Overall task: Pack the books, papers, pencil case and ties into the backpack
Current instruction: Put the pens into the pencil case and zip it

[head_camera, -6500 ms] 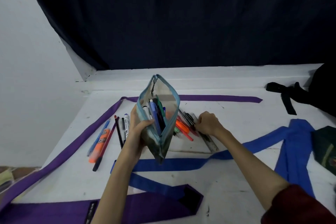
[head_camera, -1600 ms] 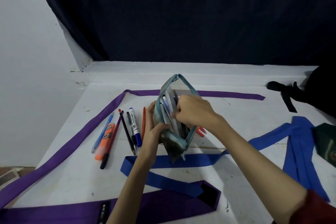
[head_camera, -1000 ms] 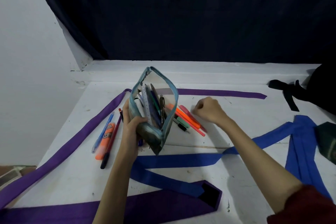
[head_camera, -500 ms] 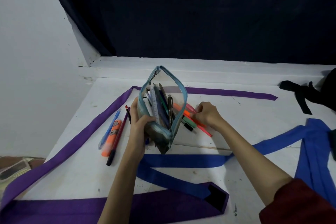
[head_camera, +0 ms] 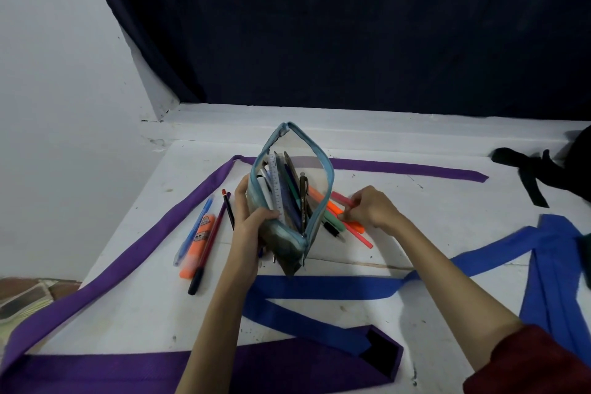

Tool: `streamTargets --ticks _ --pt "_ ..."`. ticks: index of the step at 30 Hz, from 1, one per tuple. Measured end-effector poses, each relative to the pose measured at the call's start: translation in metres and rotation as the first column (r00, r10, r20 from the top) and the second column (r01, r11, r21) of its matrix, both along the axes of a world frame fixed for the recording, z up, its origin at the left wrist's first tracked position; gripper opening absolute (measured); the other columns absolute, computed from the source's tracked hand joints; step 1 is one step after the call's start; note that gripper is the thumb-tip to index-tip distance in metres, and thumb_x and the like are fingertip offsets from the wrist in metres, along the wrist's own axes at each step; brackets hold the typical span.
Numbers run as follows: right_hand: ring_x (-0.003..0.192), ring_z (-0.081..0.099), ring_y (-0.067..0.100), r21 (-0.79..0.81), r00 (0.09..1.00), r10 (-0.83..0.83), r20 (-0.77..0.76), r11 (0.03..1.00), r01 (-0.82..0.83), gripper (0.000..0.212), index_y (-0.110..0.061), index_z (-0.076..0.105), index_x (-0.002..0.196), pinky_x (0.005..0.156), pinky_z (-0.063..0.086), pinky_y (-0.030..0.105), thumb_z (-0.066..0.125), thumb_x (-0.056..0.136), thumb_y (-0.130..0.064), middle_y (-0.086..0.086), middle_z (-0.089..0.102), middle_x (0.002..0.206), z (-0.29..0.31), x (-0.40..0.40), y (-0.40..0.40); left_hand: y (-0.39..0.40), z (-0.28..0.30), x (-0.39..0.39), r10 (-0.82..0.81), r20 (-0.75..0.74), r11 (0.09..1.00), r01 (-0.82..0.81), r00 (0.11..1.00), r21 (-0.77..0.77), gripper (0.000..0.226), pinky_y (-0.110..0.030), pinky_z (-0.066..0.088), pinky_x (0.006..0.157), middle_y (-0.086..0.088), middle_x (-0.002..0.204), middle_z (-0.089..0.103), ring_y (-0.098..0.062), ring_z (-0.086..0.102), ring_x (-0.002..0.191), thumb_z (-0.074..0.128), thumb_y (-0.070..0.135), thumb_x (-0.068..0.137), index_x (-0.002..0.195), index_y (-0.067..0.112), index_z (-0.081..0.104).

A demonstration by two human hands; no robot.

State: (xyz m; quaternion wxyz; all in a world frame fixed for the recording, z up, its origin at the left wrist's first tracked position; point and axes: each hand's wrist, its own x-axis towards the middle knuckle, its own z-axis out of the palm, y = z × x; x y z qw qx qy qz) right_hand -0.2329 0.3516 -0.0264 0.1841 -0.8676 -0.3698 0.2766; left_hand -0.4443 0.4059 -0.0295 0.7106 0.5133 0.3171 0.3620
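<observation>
An open, clear pencil case [head_camera: 315, 169] with a light-blue zip stands upright at the middle of the white table [head_camera: 415, 208]. My left hand [head_camera: 252, 217] grips its left side and holds it open; several pens and a ruler stand inside. Just right of the case, my right hand [head_camera: 367, 208] pinches a pink pen [head_camera: 339, 197] from a small heap of orange, green and pink pens [head_camera: 339, 221]. A purple tie [head_camera: 128, 249] runs along the left and front. A blue tie [head_camera: 319, 288] crosses the front and right. The black backpack [head_camera: 579, 169] sits at the far right edge.
More pens and an orange highlighter [head_camera: 198, 237] lie left of the case. A dark curtain [head_camera: 351, 25] hangs behind the table and a white wall [head_camera: 57, 73] stands on the left. A black strap [head_camera: 527, 179] trails from the backpack. Patterned floor [head_camera: 22, 294] shows at lower left.
My right hand left the case's mouth, went to the pen heap on the right and now pinches a pink pen there. My left hand keeps holding the case upright.
</observation>
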Motion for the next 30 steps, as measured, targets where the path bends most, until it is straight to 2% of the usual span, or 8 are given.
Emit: streamTargets --ticks 6,10,14,17,22,24,27,30 --pt "0.062 0.055 0.009 0.230 0.996 -0.089 -0.023 0.969 0.092 0.016 -0.009 0.066 0.079 0.052 0.037 0.022 0.076 0.077 -0.021 -0.002 0.061 0.064 0.029 0.005 -0.015 -0.001 0.001 0.000 0.000 0.028 1.000 -0.001 1.000 0.024 0.058 -0.055 0.053 0.086 -0.005 0.130 0.048 -0.032 0.056 0.112 0.057 0.023 0.067 0.107 0.062 0.043" --pt "0.060 0.046 0.010 0.572 0.931 -0.212 -0.297 0.741 0.351 0.009 -0.007 0.070 0.075 0.046 0.035 0.015 0.078 0.074 -0.010 0.002 0.058 0.066 0.064 0.007 -0.027 -0.003 0.001 0.003 -0.003 0.018 0.999 0.002 1.000 0.043 0.058 -0.042 0.057 0.070 -0.007 0.126 0.051 -0.036 0.058 0.108 0.056 0.024 0.066 0.108 0.061 0.041" --pt "0.054 0.039 0.008 0.679 0.880 -0.133 -0.456 0.586 0.441 0.013 -0.009 0.070 0.083 0.046 0.036 0.019 0.073 0.081 -0.021 0.002 0.056 0.069 0.106 -0.005 -0.038 -0.009 0.003 0.007 -0.011 0.053 0.998 0.008 0.999 0.057 0.058 -0.021 0.051 0.052 -0.006 0.122 0.052 -0.032 0.058 0.103 0.055 0.023 0.065 0.111 0.055 0.040" --pt "0.050 0.043 0.005 0.754 0.903 -0.024 -0.428 0.541 0.372 0.013 -0.012 0.069 0.079 0.045 0.036 0.018 0.072 0.081 -0.025 -0.001 0.059 0.064 0.128 -0.019 -0.040 -0.011 0.002 0.009 -0.046 0.091 0.996 0.039 0.995 0.075 0.057 -0.026 0.055 0.061 -0.004 0.122 0.052 -0.028 0.058 0.107 0.054 0.021 0.067 0.115 0.049 0.042" --pt "0.055 0.054 0.002 0.895 0.964 -0.101 -0.248 0.358 0.267 0.017 -0.009 0.065 0.076 0.048 0.039 0.009 0.072 0.082 -0.023 0.012 0.062 0.072 0.144 -0.037 -0.035 -0.011 -0.002 0.011 -0.090 0.081 0.992 0.082 0.993 0.098 0.074 -0.044 0.057 0.080 -0.004 0.127 0.050 -0.029 0.056 0.112 0.065 0.034 0.053 0.123 0.045 0.041" --pt "0.050 0.053 0.002 0.882 0.960 -0.050 -0.276 0.383 0.274 0.018 -0.006 0.064 0.073 0.045 0.037 0.010 0.072 0.082 -0.019 0.012 0.062 0.069 0.145 -0.040 -0.034 -0.012 -0.003 0.012 -0.097 0.073 0.990 0.089 0.993 0.105 0.073 -0.040 0.057 0.077 -0.003 0.127 0.050 -0.030 0.056 0.112 0.064 0.036 0.053 0.121 0.049 0.042" --pt "0.036 0.045 0.002 0.754 0.923 0.076 -0.378 0.603 0.259 0.021 0.003 0.066 0.076 0.037 0.029 0.013 0.072 0.082 -0.016 0.008 0.058 0.058 0.137 -0.049 -0.030 -0.014 -0.003 0.013 -0.099 0.078 0.990 0.091 0.992 0.106 0.063 -0.036 0.055 0.072 -0.005 0.126 0.051 -0.034 0.056 0.112 0.065 0.031 0.056 0.112 0.057 0.048" --pt "0.033 0.044 0.000 0.560 0.951 0.071 -0.302 0.820 0.116 0.026 0.007 0.067 0.081 0.034 0.028 0.009 0.072 0.082 -0.019 0.006 0.058 0.055 0.120 -0.055 -0.024 -0.016 0.000 0.014 -0.099 0.097 0.990 0.088 0.990 0.112 0.061 -0.039 0.055 0.079 -0.003 0.122 0.054 -0.031 0.057 0.112 0.065 0.034 0.054 0.108 0.058 0.050"
